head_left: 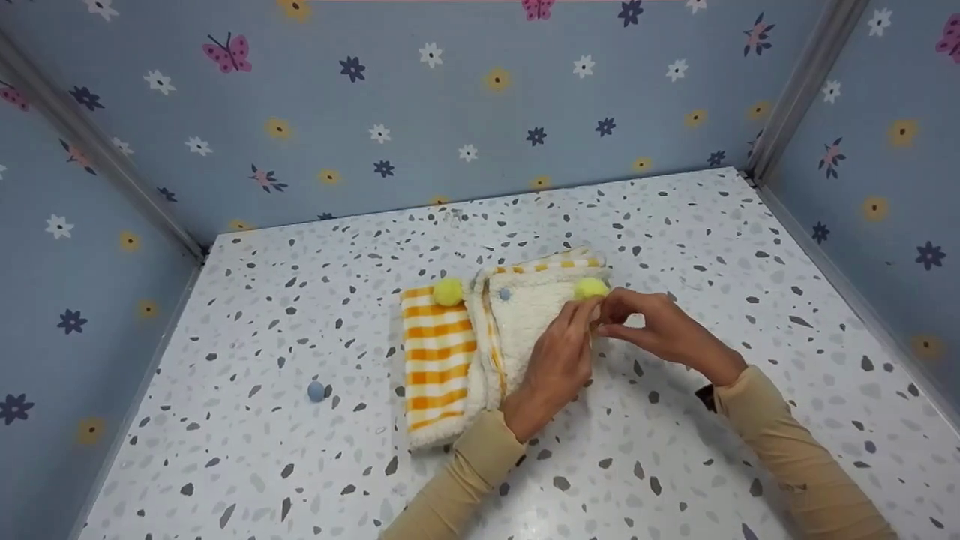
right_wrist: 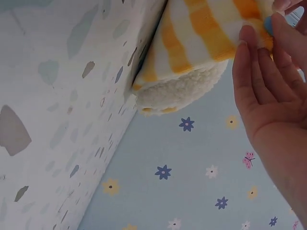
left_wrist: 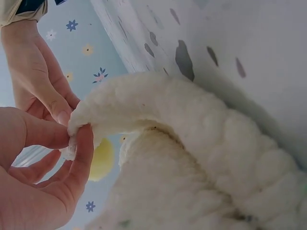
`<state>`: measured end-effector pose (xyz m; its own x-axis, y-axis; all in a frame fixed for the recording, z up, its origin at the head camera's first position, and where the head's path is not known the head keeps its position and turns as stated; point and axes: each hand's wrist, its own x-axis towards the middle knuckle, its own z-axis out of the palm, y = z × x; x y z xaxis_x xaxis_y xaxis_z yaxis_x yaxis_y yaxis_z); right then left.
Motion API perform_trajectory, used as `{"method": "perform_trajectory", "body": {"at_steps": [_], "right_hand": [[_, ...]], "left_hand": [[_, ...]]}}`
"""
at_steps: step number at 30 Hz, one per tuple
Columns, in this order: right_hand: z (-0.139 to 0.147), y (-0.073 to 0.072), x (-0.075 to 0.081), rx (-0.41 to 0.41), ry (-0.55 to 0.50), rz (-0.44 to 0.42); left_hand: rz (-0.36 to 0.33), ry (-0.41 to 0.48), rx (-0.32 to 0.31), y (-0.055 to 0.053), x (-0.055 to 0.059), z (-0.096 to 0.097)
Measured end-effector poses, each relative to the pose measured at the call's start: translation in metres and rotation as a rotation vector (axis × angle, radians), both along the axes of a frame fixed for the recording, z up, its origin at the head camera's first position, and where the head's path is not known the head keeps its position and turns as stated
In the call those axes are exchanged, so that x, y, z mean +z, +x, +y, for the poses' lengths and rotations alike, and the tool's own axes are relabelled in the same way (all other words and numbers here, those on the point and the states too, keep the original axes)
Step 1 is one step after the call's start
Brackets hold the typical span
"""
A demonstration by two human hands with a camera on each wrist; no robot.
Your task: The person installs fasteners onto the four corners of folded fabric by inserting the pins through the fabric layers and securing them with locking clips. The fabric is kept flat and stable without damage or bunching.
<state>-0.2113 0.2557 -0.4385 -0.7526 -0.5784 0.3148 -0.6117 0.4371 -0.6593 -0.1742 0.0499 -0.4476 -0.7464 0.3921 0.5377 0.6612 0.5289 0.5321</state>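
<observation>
A folded cloth, yellow-and-white checked outside and lined with cream fleece, lies on the table. My left hand pinches the fleece edge at its right side between thumb and fingers, as the left wrist view shows. Opposite it, my right hand meets the same edge, its thumb and fingers closed around a small blue knob against the checked side. One yellow pompom sits just behind the fingertips, and another pompom on the checked part. A second blue knob shows on the fleece.
A loose blue oval piece lies on the speckled tabletop, left of the cloth. Blue walls printed with flowers and butterflies enclose the back and both sides. Grey posts stand at the back corners.
</observation>
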Motion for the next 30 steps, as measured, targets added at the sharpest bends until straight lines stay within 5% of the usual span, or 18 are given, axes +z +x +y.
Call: {"method": "perform_trajectory", "body": {"at_steps": [6,19,23,30], "right_hand": [[-0.003,0.000,0.000,-0.054,-0.027,0.022],[-0.001,0.002,0.000,-0.136,-0.023,0.043],[-0.001,0.001,-0.003,-0.115,-0.023,0.045],[0.000,0.000,-0.006,-0.070,0.023,0.176]], "left_hand": [[0.055,-0.047,-0.003,0.003,-0.001,0.005],[0.215,-0.230,0.116,0.012,0.004,0.003],[0.209,-0.215,0.099,0.016,0.003,-0.001],[0.173,-0.130,0.084,0.021,0.007,-0.011]]}}
